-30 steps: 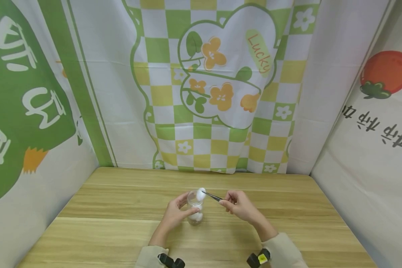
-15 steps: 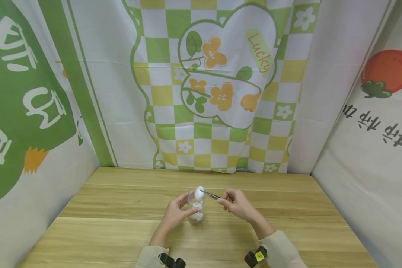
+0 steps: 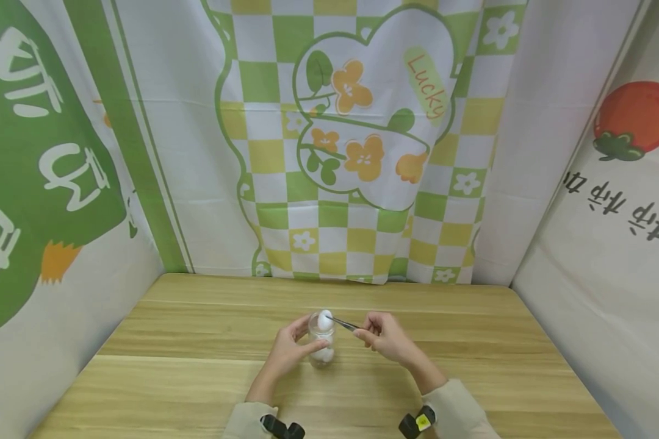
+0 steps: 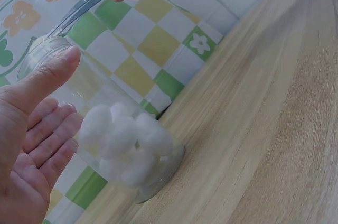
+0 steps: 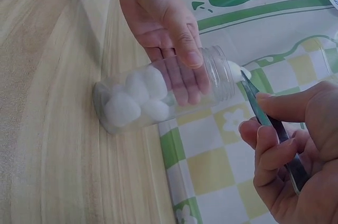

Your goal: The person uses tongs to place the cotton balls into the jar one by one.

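A clear jar [image 5: 185, 89] with a threaded neck stands uncapped on the table. Several white cotton balls [image 4: 121, 139] are heaped in its lower part. My left hand [image 3: 288, 349] holds the jar from the left, thumb at the near side below the neck and fingers on the far side. Metal tweezers [image 5: 259, 109] are pinched in my right hand [image 3: 387, 335], to the right of the jar. Their tips hold one more cotton ball [image 3: 325, 320] right at the jar's mouth, where it overlaps the rim in the head view.
The wooden table [image 3: 198, 323] spreads out on both sides of the hands. Behind it hangs a green and yellow checked curtain [image 3: 329, 238], with printed cloth walls at left and right. Each sleeve carries a small black wrist camera [image 3: 417, 422].
My right hand has shifted slightly left, and the cotton ball in the tweezers has moved left and down over the jar's mouth. My left hand and the jar stay nearly still.
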A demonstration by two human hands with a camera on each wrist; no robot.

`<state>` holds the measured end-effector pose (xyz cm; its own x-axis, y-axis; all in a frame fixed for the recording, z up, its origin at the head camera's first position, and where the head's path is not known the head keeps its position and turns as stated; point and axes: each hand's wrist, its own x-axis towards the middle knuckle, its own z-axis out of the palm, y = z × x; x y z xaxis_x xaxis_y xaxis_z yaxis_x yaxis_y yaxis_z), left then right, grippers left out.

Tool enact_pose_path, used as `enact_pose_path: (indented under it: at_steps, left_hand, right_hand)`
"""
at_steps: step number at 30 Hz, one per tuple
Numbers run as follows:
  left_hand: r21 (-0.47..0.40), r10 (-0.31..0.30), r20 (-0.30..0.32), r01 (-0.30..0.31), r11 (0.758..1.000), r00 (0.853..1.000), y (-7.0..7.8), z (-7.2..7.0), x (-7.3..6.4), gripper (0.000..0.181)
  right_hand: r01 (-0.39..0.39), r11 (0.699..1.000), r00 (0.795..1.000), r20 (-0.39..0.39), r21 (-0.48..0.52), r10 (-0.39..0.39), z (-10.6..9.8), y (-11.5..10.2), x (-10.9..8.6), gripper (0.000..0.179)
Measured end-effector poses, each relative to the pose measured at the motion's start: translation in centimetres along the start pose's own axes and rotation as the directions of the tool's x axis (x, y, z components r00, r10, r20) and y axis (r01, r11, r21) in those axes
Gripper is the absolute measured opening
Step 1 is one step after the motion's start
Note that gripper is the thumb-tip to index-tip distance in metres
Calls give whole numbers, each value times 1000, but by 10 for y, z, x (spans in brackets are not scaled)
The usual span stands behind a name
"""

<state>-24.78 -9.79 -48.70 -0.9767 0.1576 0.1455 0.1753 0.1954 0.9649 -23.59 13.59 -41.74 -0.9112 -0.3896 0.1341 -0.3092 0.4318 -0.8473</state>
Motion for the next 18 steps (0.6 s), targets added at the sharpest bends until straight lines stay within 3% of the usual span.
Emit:
enact_pose_path:
  at_steps: [18]
  left_hand:
    - [-8,8,-1,-8,1000,1000,0,0,0,62]
  right_hand:
    - [-14,1000,1000,-8,18,14,3,5,0,21]
